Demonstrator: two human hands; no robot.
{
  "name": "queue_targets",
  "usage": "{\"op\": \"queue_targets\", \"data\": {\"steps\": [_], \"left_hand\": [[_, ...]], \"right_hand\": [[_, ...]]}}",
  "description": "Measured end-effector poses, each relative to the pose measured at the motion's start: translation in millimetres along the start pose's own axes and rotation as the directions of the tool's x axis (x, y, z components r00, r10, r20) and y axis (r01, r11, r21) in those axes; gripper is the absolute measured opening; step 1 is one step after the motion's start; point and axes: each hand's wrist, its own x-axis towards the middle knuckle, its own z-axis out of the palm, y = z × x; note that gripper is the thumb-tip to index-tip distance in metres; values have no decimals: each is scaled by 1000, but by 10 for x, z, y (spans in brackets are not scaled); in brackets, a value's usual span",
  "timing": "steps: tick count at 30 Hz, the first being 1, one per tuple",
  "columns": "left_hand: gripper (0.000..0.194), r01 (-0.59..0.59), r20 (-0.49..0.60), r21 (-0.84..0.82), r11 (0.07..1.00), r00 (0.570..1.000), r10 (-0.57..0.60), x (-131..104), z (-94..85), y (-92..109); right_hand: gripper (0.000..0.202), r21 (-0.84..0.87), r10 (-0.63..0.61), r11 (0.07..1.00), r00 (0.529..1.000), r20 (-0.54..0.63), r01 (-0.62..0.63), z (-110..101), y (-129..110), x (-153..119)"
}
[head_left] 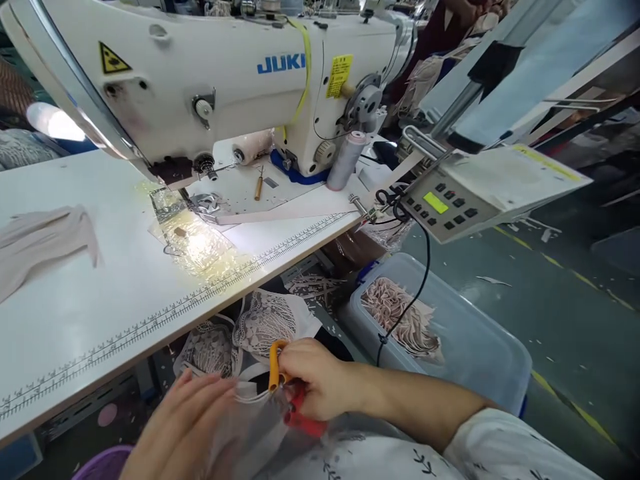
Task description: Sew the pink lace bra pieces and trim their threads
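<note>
My right hand (315, 377) is closed round scissors with an orange handle (274, 363) and a red handle (305, 421), low in front of my body. To its left, my left hand (183, 423) is blurred by motion, beside a pale sheer fabric (250, 427); whether it grips the cloth cannot be made out. Just beyond both hands lie lace garment pieces (265, 323), below the table's front edge. The scissors' blades are hard to make out near the fabric.
A white sewing machine (240, 80) stands on the white table (100, 320) with a printed ruler edge. Beige cloth (45, 240) lies at the left. A control box (450, 200) juts out at the right, above a plastic bin (480, 340) of fabric strips. A cable hangs over the bin.
</note>
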Motion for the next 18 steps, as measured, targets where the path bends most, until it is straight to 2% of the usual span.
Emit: {"op": "queue_targets", "data": {"steps": [1, 2, 3, 4, 6, 8, 10, 12, 14, 16, 18], "left_hand": [[41, -139, 117, 48, 989, 984, 133, 68, 24, -16], [35, -205, 201, 51, 978, 961, 191, 126, 66, -30], [27, -219, 232, 17, 976, 950, 209, 169, 118, -43], [23, -175, 229, -37, 984, 957, 179, 195, 170, -53], [22, 24, 266, -163, 986, 964, 21, 207, 246, -55], [19, 253, 342, -266, 930, 927, -155, 194, 265, -24], [19, 423, 352, -353, 834, 886, -301, 189, 242, 43], [21, 576, 304, -416, 704, 818, -489, 197, 214, 133], [25, 689, 240, -446, 571, 707, -665, 202, 204, 215], [30, 745, 201, -451, 492, 622, -757, 187, 210, 254], [33, 774, 201, -435, 461, 582, -788, 148, 217, 242]], "right_hand": [[20, -3, -30, 1000, 1000, 8, 30, -4, -16, 18], [20, -7, -53, 999, 999, 13, 53, -7, -29, 31], [20, -8, -64, 998, 998, 17, 64, -11, -38, 39], [21, -8, -64, 998, 998, 20, 64, -16, -41, 42], [24, 1, -18, 1000, 999, 26, 18, -29, -37, 31], [30, 41, 70, 997, 997, 19, -71, -42, -24, 4], [35, 107, 146, 984, 989, -6, -144, -48, -12, -28], [37, 165, 192, 969, 981, -24, -185, -41, -4, -54], [36, 210, 223, 954, 975, -18, -214, -23, 2, -69], [35, 253, 246, 938, 969, -7, -237, -3, 8, -71], [38, 290, 279, 918, 960, 8, -269, 12, 14, -64]]}}
